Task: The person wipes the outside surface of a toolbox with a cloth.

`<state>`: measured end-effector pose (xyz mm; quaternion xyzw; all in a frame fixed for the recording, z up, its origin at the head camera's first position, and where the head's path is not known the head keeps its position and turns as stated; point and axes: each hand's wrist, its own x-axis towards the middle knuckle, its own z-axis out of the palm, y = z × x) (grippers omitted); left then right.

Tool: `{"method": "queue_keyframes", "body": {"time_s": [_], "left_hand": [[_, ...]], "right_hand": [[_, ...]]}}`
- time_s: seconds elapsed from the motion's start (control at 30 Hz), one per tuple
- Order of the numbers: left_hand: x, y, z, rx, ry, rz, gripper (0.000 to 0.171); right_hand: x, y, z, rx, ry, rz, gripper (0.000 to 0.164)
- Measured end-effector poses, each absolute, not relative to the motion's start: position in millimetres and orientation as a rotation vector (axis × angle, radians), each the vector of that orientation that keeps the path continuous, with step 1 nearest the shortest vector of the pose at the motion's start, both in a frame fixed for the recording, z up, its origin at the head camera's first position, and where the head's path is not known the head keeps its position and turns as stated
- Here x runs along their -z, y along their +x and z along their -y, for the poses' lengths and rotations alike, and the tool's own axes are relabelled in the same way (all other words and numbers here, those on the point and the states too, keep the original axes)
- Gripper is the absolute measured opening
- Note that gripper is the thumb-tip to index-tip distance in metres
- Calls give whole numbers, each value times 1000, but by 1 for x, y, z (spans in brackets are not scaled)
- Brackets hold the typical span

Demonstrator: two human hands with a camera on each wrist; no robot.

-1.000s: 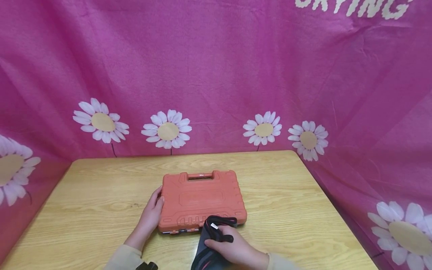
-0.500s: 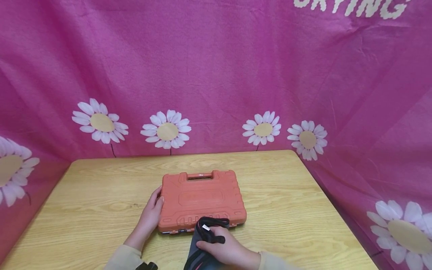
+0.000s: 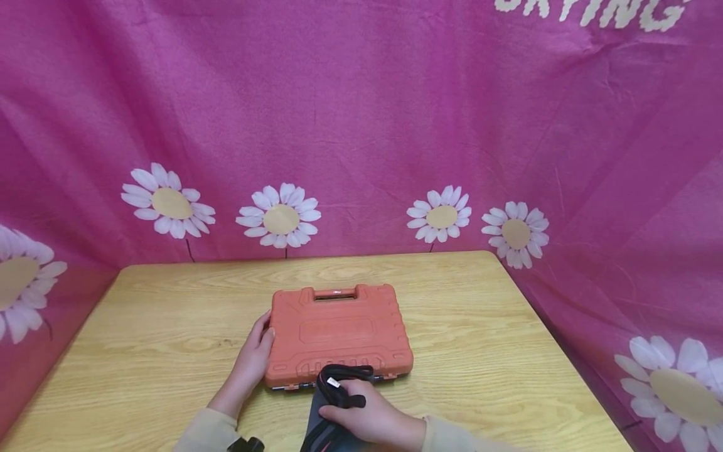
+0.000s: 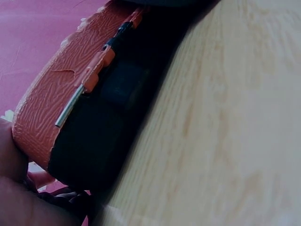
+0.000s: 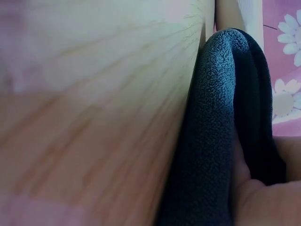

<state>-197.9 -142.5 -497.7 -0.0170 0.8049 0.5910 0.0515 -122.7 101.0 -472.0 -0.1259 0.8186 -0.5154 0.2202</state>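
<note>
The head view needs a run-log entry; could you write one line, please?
left grip: touching orange case, left side | right grip: holding dark folded fabric | orange case: closed, flat on table

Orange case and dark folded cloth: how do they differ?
The orange case looks rigid and boxy; the dark cloth looks soft and fuzzy, folded over. The left hand holds the case's side; the right hand grips the cloth. Each has one hand on it.
</note>
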Motion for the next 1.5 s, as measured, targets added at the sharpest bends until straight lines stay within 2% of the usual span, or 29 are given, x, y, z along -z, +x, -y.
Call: {"method": "queue_keyframes", "body": {"time_s": [0.6, 0.87, 1.1, 1.5], "left_hand": [[499, -200, 143, -1817, -32, -2460, 54], [500, -199, 143, -1826, -22, -2463, 53], [499, -199, 144, -1810, -34, -2470, 54], [498, -199, 142, -1832, -33, -2486, 52]], "right_hand": [[470, -124, -76, 1440, -345, -2189, 15], [470, -127, -66, 1401, -371, -2165, 18], [471, -128, -57, 1409, -420, -2177, 13], [470, -132, -49, 1332, -480, -2221, 19]]}}
